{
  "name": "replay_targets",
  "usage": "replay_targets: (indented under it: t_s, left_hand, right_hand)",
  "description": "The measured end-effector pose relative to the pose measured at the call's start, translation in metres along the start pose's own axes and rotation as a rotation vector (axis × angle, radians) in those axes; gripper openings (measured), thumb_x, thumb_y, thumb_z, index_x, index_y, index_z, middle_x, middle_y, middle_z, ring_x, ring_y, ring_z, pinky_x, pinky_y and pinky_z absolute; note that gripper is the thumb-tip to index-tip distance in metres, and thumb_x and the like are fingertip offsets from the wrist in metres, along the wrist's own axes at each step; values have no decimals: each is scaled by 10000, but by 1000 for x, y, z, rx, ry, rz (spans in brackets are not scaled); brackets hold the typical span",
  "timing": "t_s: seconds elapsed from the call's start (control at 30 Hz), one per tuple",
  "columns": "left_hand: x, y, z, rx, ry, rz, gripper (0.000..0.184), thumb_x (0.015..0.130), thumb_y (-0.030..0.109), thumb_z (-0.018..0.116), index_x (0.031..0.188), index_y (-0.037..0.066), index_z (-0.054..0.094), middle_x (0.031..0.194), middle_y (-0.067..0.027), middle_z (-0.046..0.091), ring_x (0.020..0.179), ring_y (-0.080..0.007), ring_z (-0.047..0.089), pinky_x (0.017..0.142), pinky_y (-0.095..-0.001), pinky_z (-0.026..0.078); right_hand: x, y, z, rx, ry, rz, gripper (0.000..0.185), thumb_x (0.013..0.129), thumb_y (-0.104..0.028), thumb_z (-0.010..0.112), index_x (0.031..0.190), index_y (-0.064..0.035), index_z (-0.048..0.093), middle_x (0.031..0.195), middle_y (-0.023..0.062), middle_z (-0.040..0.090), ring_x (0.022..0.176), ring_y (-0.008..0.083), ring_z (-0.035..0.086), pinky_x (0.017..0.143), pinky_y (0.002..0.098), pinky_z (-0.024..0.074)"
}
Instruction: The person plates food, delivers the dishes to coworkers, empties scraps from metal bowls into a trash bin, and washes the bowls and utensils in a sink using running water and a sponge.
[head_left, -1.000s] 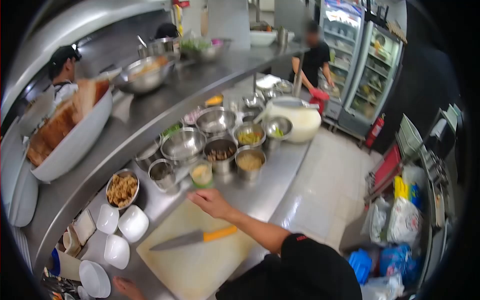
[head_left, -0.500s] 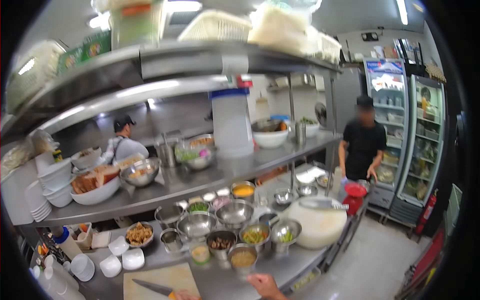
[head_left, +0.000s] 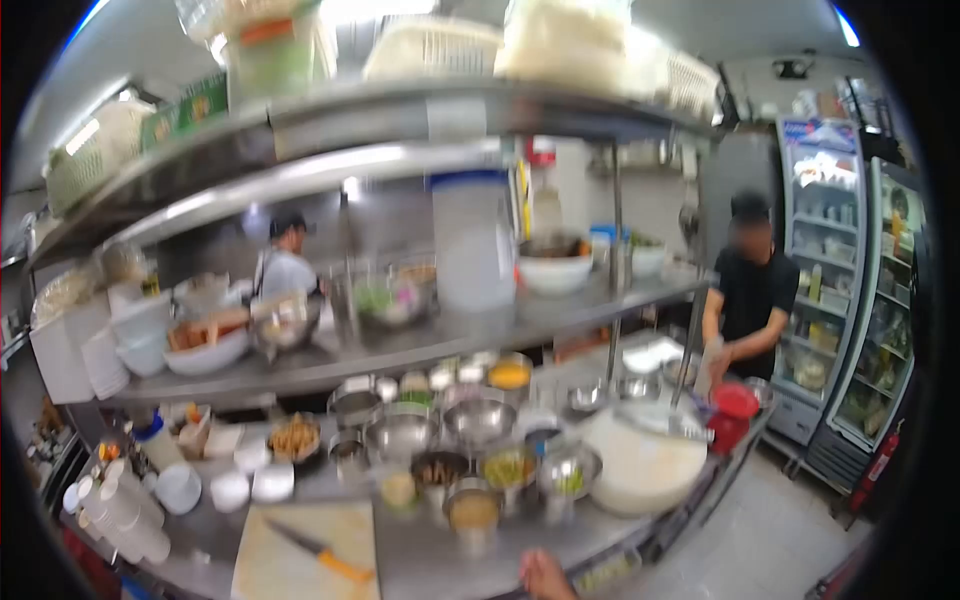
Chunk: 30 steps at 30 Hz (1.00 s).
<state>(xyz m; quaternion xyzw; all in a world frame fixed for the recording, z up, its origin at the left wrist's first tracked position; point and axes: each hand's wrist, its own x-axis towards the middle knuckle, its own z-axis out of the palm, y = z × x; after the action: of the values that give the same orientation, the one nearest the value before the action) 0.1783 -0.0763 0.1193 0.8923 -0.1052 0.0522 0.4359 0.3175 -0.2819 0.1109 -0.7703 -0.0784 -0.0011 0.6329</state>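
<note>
My right hand (head_left: 546,576) shows at the bottom edge, over the steel counter's front and in front of a small steel pot of tan, crumbly food (head_left: 473,512). It is smeared by motion; I cannot make out its finger positions. My left hand is out of view. On a pale cutting board (head_left: 255,570) at lower left lies a knife with a yellow handle (head_left: 345,568), no hand on it. Beside the pot are a bowl of chopped green and yellow vegetables (head_left: 508,468), a steel bowl with green pieces (head_left: 570,475) and a bowl of dark pieces (head_left: 440,468).
A thick round white block (head_left: 650,470) bears a cleaver (head_left: 660,425). White cups (head_left: 115,515) and small white bowls (head_left: 230,490) stand at left. A loaded steel shelf (head_left: 420,335) crosses above. One co-worker (head_left: 752,290) stands right, another (head_left: 288,265) behind the shelf.
The hand by the knife handle has left the view, leaving the knife on the board. The co-worker at right has brought their hands together. My view has shifted, blurring the scene.
</note>
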Motion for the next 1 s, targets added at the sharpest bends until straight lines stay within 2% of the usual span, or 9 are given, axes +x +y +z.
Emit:
replay_targets:
  t_s: [0.03, 0.07, 0.1, 0.13, 0.17, 0.47, 0.6, 0.77, 1.0]
  left_hand:
    - [-18, -3, 6, 65, 92, 3, 463, 866, 262, 562, 1204, -27, 435, 681, -86, 569, 552, -185, 513, 499, -325, 449]
    - [-18, -17, -2, 0, -135, -291, 537, 857, 292, 568, 1281, 24, 378, 693, -68, 587, 646, -170, 583, 601, -293, 463]
    - [-12, -12, -13, 39, -219, -439, 788, 816, 322, 619, 1405, 20, 192, 839, -131, 656, 781, -245, 641, 722, -337, 491]
    - [-13, -18, -15, 80, -186, -443, 805, 815, 333, 615, 1405, 17, 168, 795, -136, 651, 744, -273, 642, 699, -361, 495]
    - [-16, -24, -14, 128, -166, -439, 822, 815, 344, 611, 1404, 14, 143, 750, -141, 647, 706, -301, 644, 676, -385, 498]
    - [-8, -34, -3, 207, -178, -634, 956, 808, 264, 596, 1406, 39, -115, 774, -184, 656, 729, -374, 631, 672, -425, 490]
    - [9, -27, 1, 452, -205, -553, 958, 806, 303, 598, 1384, -48, -79, 794, -224, 645, 733, -390, 626, 680, -433, 497]
    - [38, -17, -3, 680, -320, -492, 905, 800, 400, 586, 1238, -274, 169, 854, -284, 624, 757, -394, 628, 703, -417, 512]
    - [53, -2, -10, 730, -417, -565, 908, 787, 469, 580, 1186, -290, 282, 869, -293, 623, 811, -363, 639, 723, -394, 517]
  right_hand:
    - [-4, 5, -4, -108, -26, -128, 234, 937, -244, 455, 820, -53, 525, 536, 30, 531, 431, 116, 510, 415, 266, 416]
    - [-4, 10, -4, -72, 19, -35, 274, 939, -265, 448, 782, -51, 518, 531, 39, 523, 433, 128, 518, 406, 285, 421]
    - [-1, 4, -6, -88, 18, 122, 354, 921, -349, 447, 762, -46, 540, 594, 120, 585, 559, 300, 592, 539, 410, 457]
    - [11, 27, -2, -207, 106, -22, 371, 909, -355, 480, 751, -26, 543, 632, 158, 589, 629, 357, 587, 584, 436, 449]
    - [12, 7, -4, -277, 172, -138, 404, 907, -353, 506, 691, -12, 517, 605, 125, 550, 560, 220, 546, 545, 361, 437]
    - [44, 28, 4, -59, 213, 39, 383, 881, -366, 553, 729, -23, 480, 583, 156, 490, 508, 279, 446, 517, 385, 390]
    - [54, 44, 8, -230, 232, -128, 342, 906, -313, 501, 719, -28, 461, 633, 207, 504, 612, 417, 494, 522, 450, 380]
    - [51, 38, 5, -219, 238, -184, 314, 896, -289, 511, 722, -31, 472, 620, 193, 513, 587, 399, 512, 518, 451, 387]
    - [48, 39, 2, -195, 177, -125, 229, 863, -204, 541, 720, -30, 497, 608, 161, 515, 549, 359, 506, 509, 403, 399]
